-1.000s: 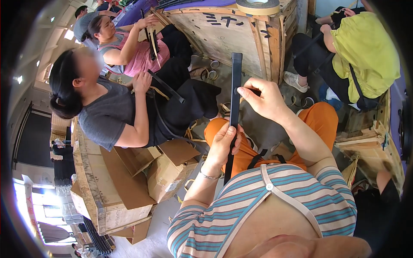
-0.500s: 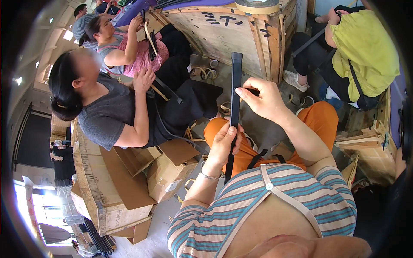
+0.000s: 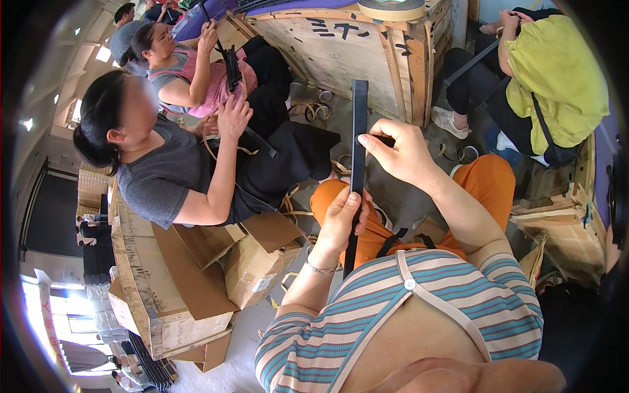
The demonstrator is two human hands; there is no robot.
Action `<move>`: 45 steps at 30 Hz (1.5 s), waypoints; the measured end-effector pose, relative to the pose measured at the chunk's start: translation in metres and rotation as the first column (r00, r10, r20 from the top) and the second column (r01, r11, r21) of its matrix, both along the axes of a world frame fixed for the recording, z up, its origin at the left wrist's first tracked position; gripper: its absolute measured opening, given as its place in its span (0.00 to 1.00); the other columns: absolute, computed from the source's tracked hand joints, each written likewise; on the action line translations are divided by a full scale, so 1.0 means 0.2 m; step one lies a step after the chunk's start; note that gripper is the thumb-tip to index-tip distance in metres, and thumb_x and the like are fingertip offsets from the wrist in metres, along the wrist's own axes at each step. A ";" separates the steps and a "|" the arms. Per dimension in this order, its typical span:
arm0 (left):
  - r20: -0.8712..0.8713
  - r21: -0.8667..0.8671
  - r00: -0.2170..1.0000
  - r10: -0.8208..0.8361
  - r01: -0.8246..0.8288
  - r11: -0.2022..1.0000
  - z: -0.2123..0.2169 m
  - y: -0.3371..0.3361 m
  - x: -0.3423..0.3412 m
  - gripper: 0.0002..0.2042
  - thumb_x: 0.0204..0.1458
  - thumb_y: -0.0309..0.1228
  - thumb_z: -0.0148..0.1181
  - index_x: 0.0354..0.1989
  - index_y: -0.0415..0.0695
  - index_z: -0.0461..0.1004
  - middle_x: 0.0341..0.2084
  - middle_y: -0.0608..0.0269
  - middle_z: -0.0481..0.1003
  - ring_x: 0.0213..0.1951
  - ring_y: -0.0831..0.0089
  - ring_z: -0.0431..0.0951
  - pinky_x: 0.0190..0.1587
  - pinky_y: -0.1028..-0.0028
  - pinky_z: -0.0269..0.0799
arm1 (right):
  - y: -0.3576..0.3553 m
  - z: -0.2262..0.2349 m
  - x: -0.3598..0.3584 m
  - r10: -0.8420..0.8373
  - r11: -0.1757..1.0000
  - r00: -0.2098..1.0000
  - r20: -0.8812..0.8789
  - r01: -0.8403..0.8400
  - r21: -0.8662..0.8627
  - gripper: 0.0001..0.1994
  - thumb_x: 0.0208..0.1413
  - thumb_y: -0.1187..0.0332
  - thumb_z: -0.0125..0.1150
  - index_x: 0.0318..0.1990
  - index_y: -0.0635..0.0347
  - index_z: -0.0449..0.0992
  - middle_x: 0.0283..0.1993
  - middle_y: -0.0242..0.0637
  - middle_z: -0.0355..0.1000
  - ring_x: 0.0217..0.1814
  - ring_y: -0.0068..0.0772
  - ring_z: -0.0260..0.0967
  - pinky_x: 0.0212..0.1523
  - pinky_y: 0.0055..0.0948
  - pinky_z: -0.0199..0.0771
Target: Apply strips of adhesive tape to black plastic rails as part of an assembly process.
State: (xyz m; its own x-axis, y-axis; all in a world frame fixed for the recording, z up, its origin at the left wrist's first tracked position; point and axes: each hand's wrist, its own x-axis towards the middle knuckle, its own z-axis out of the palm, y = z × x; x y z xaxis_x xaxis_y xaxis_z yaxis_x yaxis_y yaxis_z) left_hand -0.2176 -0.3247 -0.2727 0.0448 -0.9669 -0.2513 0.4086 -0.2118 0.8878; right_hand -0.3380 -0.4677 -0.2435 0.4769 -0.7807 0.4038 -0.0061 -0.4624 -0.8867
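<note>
A long, narrow black bar (image 3: 358,157) stands upright in front of me, with a squared cap at its top end. My left hand (image 3: 342,215) is closed around its lower part, the thumb lying along the front. Higher up, my right hand (image 3: 407,152) is closed in a pinch at the bar's right side, its thumb tip against the edge. A short black piece (image 3: 387,141) shows under the right hand's fingers; whether it is joined to the bar I cannot tell. The bar's lower end passes behind my striped top and is hidden.
A wooden crate (image 3: 327,56) stands ahead with a tape roll (image 3: 392,9) on it. Left are co-workers handling strips and an open cardboard box (image 3: 255,268). A person in a yellow top (image 3: 557,72) sits at the right. Tape rings (image 3: 318,111) lie on the floor.
My hands and the black bar have not visibly moved. The nearest co-worker at left has turned toward the front, hands now together on a pale strip; the pink-clad co-worker's strips have shifted.
</note>
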 end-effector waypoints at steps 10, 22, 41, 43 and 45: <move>0.162 -0.020 0.981 0.108 -0.106 0.994 -0.05 0.00 -0.01 0.13 0.61 0.39 0.40 0.35 0.41 0.65 0.16 0.69 0.63 0.14 0.83 0.58 0.17 0.85 0.54 | 0.00 0.00 0.03 -0.058 0.994 0.987 -0.150 0.071 0.083 0.11 0.49 0.65 0.62 0.24 0.63 0.71 0.15 0.29 0.64 0.17 0.16 0.56 0.19 0.21 0.57; 0.209 -0.090 0.954 0.217 -0.202 0.975 0.00 0.01 0.05 0.12 0.58 0.37 0.45 0.34 0.40 0.69 0.20 0.68 0.66 0.22 0.82 0.63 0.26 0.82 0.60 | -0.04 0.02 -0.05 0.260 0.948 0.964 0.057 -0.266 0.173 0.06 0.54 0.72 0.56 0.27 0.63 0.67 0.21 0.24 0.62 0.23 0.11 0.54 0.23 0.16 0.56; 0.329 -0.274 0.920 0.211 -0.121 0.954 0.10 0.06 0.06 0.11 0.57 0.34 0.49 0.39 0.39 0.70 0.19 0.69 0.69 0.21 0.85 0.65 0.23 0.86 0.60 | 0.00 0.09 -0.17 0.397 0.845 0.910 0.123 -0.414 0.339 0.14 0.51 0.73 0.60 0.20 0.57 0.60 0.26 0.29 0.67 0.27 0.12 0.62 0.27 0.15 0.62; 0.360 -0.279 0.907 0.218 -0.119 0.953 0.12 0.06 0.05 0.11 0.57 0.36 0.48 0.37 0.39 0.69 0.20 0.66 0.70 0.21 0.83 0.66 0.24 0.85 0.61 | 0.01 0.09 -0.17 0.377 0.845 0.916 0.140 -0.402 0.352 0.14 0.50 0.73 0.60 0.20 0.58 0.61 0.26 0.29 0.68 0.28 0.12 0.63 0.28 0.15 0.63; 0.391 -0.283 0.891 0.229 -0.120 0.951 0.13 0.07 0.05 0.12 0.57 0.38 0.48 0.35 0.39 0.68 0.20 0.63 0.70 0.21 0.81 0.67 0.25 0.83 0.62 | 0.02 0.10 -0.16 0.360 0.843 0.919 0.157 -0.393 0.366 0.13 0.50 0.73 0.61 0.20 0.58 0.62 0.26 0.28 0.68 0.28 0.13 0.64 0.28 0.15 0.63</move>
